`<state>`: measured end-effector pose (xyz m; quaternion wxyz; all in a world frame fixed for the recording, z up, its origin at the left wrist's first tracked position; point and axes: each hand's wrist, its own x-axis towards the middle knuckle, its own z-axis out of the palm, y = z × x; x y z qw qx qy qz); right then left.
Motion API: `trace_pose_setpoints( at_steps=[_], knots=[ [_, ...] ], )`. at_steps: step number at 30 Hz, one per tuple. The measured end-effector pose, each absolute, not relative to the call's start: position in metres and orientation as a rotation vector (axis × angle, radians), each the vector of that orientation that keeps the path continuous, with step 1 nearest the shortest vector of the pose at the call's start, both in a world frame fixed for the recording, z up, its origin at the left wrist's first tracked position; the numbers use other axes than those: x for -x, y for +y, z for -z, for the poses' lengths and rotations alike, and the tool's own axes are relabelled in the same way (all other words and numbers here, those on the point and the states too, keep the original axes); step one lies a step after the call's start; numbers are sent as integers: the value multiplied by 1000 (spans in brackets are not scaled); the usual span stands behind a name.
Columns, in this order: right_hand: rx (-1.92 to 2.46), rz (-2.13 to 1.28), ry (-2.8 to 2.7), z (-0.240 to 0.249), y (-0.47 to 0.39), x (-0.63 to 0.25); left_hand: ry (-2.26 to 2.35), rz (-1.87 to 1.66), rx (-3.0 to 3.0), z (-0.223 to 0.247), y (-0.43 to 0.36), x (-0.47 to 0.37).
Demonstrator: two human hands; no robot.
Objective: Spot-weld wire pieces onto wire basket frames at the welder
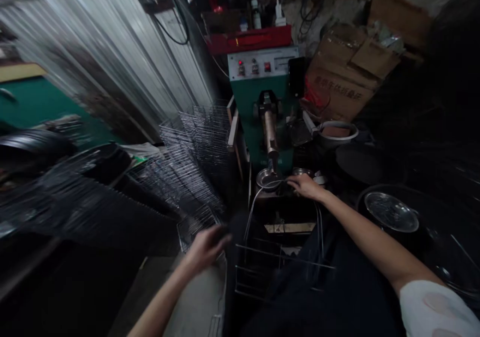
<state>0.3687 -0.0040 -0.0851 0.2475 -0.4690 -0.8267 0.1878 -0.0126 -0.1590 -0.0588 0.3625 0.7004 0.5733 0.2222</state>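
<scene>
A bent wire frame (252,212) stands over my lap, with its curved top near the metal tip of a green machine (245,97). My right hand (304,186) is closed around the top of this wire, beside a small round metal dish (267,178). On the left, my left hand (208,247) is blurred, its fingers apart, close to a wire rack (197,224); nothing shows in its grasp. Straight wires (285,258) cross the lower part of the frame above my legs.
Stacked wire grids (180,172) lean left of the machine. Behind it are a red tray (258,38) with bottles and a cardboard box (337,72). A grey basin (337,133) and a clear round dish (392,211) stand at the right.
</scene>
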Motion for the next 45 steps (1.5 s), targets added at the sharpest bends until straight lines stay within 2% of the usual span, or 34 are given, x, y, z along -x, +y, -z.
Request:
trace_pose_setpoints(
  at_steps=[4, 9, 15, 23, 32, 45],
  knots=[
    [1253, -477, -2286, 82, 3, -347, 1544, -419, -2409, 18, -56, -47],
    [1375, -415, -2203, 93, -15, -365, 1410, -255, -2580, 30, -2, -114],
    [1514, -387, -1932, 115, -39, -382, 1307, -230, -2668, 49, 11, -114],
    [1480, -499, -2190, 55, 5, -379, 1264, -346, -2709, 33, 21, -103],
    [1562, -543, -2227, 101, -36, -361, 1251, -317, -2642, 81, -10, -94],
    [1729, -461, -2273, 104, -36, -368, 1347, -254, -2555, 93, 1, -102]
  ],
)
